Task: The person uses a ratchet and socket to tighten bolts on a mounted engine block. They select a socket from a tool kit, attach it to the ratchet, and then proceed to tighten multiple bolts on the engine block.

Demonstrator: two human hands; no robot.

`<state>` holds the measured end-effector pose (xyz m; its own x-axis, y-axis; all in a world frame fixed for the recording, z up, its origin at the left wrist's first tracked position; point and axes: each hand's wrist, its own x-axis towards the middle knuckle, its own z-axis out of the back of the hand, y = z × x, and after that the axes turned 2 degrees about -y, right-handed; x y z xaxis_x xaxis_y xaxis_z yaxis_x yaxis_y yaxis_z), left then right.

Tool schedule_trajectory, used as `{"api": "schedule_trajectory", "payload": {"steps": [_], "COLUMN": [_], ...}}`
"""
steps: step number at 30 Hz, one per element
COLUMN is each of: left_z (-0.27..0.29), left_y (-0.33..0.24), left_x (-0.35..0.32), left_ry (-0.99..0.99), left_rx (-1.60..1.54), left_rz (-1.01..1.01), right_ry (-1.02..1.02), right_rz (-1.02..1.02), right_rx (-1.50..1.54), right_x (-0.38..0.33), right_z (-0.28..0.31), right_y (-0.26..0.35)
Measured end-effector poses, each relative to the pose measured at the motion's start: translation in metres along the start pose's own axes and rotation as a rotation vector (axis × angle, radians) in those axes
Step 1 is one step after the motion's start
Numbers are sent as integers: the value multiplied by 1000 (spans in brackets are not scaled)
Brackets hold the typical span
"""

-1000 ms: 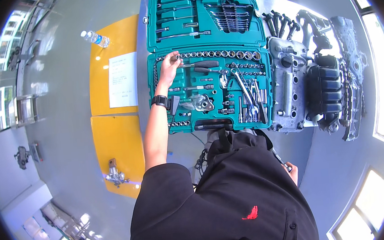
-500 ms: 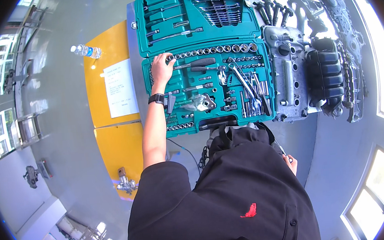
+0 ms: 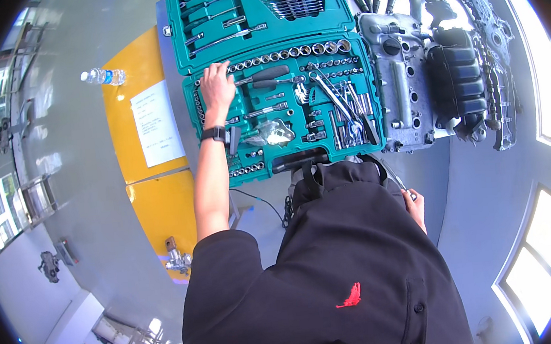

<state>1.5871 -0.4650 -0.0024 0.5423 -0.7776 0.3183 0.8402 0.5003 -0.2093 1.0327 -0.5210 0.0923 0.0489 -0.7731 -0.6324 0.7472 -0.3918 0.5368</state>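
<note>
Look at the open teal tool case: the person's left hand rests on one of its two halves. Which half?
The left hand lies on the near half, the one with sockets, not the far lid half holding wrenches.

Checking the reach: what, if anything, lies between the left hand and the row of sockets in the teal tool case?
Nothing visible. The left hand rests on the teal tool case, fingertips at the left end of the socket row, no tool lying between.

A workshop: teal tool case [image 3: 205, 8], engine parts [image 3: 410, 62].

Teal tool case [image 3: 212, 46], silver sockets [image 3: 291, 54] (yellow floor panel [image 3: 125, 106] beside)
</note>
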Motion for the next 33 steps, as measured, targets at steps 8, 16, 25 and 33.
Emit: {"api": "schedule_trajectory", "payload": {"steps": [8, 16, 25, 33], "left_z": [11, 49, 104, 142], "left_y": [-103, -135, -202, -226], "left_x": [-79, -89, -106, -120], "left_ry": [476, 347, 198, 117], "left_rx": [-522, -1890, -2187, -2228], "left_rz": [-114, 687, 418, 277], "right_ry": [14, 26, 220, 414], "right_rz": [146, 356, 884, 1149], "right_rx": [-13, -220, 9, 153], "right_x": [20, 7, -13, -24], "right_z": [-1, 28, 34, 26], "right_y": [-11, 22, 89, 120]}}
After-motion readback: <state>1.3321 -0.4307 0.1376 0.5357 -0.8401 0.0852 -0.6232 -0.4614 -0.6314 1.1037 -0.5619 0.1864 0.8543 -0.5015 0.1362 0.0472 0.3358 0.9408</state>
